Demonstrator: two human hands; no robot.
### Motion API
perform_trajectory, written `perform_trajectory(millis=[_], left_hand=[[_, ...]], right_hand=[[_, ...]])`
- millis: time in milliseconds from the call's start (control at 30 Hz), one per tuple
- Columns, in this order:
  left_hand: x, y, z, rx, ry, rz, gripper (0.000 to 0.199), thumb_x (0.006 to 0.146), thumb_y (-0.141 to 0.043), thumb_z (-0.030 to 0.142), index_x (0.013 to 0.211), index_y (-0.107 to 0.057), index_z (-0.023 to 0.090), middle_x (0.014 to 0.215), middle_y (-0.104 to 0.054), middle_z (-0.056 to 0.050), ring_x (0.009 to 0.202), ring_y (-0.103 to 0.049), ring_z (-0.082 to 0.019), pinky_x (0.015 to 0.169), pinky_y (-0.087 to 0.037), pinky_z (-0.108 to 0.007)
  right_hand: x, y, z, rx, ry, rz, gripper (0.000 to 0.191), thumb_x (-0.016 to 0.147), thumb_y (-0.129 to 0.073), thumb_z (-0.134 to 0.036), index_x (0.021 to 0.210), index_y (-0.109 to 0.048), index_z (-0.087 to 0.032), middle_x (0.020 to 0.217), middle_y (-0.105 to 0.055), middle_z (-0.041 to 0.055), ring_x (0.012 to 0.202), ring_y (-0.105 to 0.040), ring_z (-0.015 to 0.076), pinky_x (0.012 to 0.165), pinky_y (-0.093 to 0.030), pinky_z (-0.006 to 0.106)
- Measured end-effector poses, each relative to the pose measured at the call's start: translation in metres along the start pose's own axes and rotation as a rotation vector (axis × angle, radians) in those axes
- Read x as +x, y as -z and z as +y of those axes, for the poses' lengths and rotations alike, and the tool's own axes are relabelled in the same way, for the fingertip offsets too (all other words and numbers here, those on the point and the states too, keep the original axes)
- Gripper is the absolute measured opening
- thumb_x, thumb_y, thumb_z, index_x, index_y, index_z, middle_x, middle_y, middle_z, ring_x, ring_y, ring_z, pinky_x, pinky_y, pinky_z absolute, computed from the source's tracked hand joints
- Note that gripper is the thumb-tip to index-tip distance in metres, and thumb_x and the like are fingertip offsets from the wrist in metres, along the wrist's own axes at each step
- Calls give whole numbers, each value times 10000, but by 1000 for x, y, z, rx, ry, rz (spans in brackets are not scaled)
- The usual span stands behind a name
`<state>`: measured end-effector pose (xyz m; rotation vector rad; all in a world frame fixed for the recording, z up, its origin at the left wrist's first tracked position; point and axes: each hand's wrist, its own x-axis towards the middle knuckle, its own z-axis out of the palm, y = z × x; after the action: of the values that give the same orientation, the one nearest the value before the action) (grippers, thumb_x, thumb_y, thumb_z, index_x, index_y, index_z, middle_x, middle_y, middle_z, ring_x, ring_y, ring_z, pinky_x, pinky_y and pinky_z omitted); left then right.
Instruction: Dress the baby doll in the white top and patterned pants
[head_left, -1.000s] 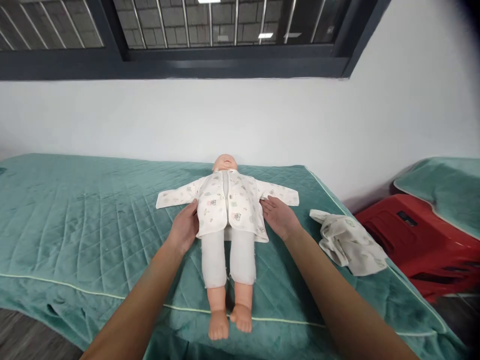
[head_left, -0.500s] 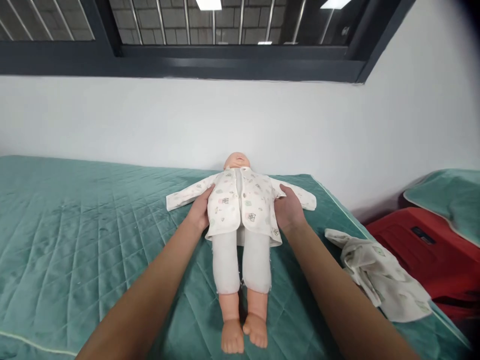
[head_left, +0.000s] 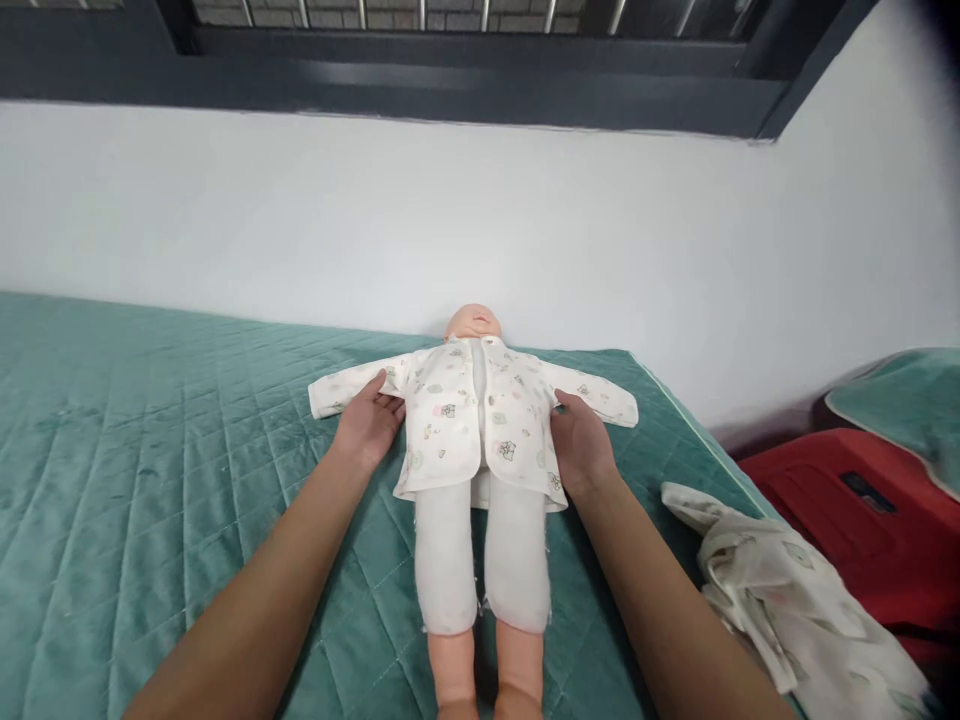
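A baby doll (head_left: 517, 570) lies on its back, head against the wall and legs toward me. It wears a white printed jacket (head_left: 442, 430), whose front edges nearly meet at the middle, and both sleeves are spread outward. My left hand (head_left: 369, 425) is beside the jacket below one sleeve, its fingers stretched toward the doll's side and holding nothing. My right hand (head_left: 583, 440) rests against the jacket's other side with the thumb up and apart; its other fingers are partly hidden by the jacket edge and palm.
The doll lies on a green quilted cover (head_left: 172, 480). A crumpled white printed garment (head_left: 802, 590) lies to the right, near the cover's edge. Beyond it is a red case (head_left: 832, 500) with green cloth (head_left: 907, 410) over it. A white wall (head_left: 375, 220) stands behind.
My left hand has moved left, away from the doll's side, and its fingers have straightened. My right hand stays by the jacket. The view has tilted down and come closer.
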<state>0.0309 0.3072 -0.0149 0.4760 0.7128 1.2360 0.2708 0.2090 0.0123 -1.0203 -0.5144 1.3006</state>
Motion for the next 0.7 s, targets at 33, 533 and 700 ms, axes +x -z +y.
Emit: perform_trajectory(millis=[33,533,700], left_hand=[[1,1,2,-25,-28,33,245,899,-609,280,1076,-647,115,1221,-683,-148,1173,-639,-243,1035,-525,-380],[7,29,28,43,-507,531,163,955,-484,285,1020,-602,193,1201,-672,-66,1149,-643,-188,900,-572,-298],[4,31,32,62,-526,607,159,946,-479,281,1024,-590,199,1205,-655,-51,1116,-654,-180,918,-567,-310]], right_hand=[[-1,-1,0,3,11,10,333,822,-518,-390,1002,-695,-174,856,-758,93,997,-698,330,919,-545,475],[-2,-1,-1,14,-13,-32,306,777,-538,-336,984,-697,-176,858,-763,94,987,-705,335,906,-553,493],[-3,-5,-1,15,2,-35,258,762,-552,-320,930,-688,-181,844,-757,93,987,-705,330,886,-562,479]])
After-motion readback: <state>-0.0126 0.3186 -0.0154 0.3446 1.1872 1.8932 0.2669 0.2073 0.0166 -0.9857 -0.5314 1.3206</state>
